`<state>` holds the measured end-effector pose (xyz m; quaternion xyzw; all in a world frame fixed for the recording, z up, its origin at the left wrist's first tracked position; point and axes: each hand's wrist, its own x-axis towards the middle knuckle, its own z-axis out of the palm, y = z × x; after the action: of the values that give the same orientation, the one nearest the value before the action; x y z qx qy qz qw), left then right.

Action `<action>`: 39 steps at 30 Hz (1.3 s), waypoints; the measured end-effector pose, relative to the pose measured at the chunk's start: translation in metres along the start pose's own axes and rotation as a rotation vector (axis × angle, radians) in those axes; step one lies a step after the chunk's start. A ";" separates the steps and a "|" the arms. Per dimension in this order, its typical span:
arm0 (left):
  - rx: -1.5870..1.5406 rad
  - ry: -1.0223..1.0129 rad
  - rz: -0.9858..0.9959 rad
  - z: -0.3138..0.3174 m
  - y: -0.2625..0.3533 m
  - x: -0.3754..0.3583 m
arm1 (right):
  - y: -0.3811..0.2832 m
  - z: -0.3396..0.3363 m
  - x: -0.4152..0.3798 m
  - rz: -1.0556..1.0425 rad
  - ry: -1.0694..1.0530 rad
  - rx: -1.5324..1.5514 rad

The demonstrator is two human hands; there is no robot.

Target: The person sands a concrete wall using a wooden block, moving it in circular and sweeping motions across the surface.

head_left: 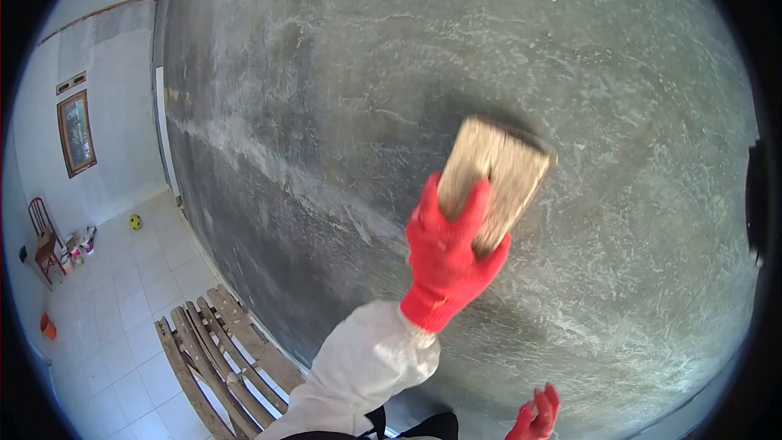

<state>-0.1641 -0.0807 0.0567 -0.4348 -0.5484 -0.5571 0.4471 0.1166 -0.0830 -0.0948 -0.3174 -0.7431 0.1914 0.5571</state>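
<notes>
My left hand [456, 257], in a red knit glove and white sleeve, grips a worn flat wooden block [509, 171]. Its fingers lie over the block's lower left part and the thumb is at the lower right edge. The block is tilted against a grey plastered wall [326, 98], with a dark shadow around its upper end. I cannot see its underside. At the bottom edge is my right hand [538, 417], also red-gloved, partly cut off. Its fingers are loosely bent and apart, with nothing seen in them.
Below left is a slatted wooden platform [224, 358] over a white tiled floor [122, 318]. Farther back are a wooden chair [46, 240], several small containers [77, 248], a yellow ball [135, 222] and an orange bucket [48, 327]. A framed window [76, 133] is in the white wall.
</notes>
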 end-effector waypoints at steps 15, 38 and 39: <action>0.019 -0.016 -0.055 -0.002 -0.019 -0.057 | 0.003 0.039 0.095 -0.492 0.304 -0.402; -0.027 -0.005 0.004 -0.008 -0.042 -0.025 | 0.040 0.082 0.131 -0.711 0.467 -0.712; 0.012 -0.042 -0.024 -0.010 -0.045 -0.059 | 0.041 0.084 0.130 -0.698 0.466 -0.721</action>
<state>-0.1948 -0.0899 -0.0109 -0.4369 -0.5663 -0.5498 0.4315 0.0247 0.0417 -0.0544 -0.2566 -0.6798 -0.3467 0.5932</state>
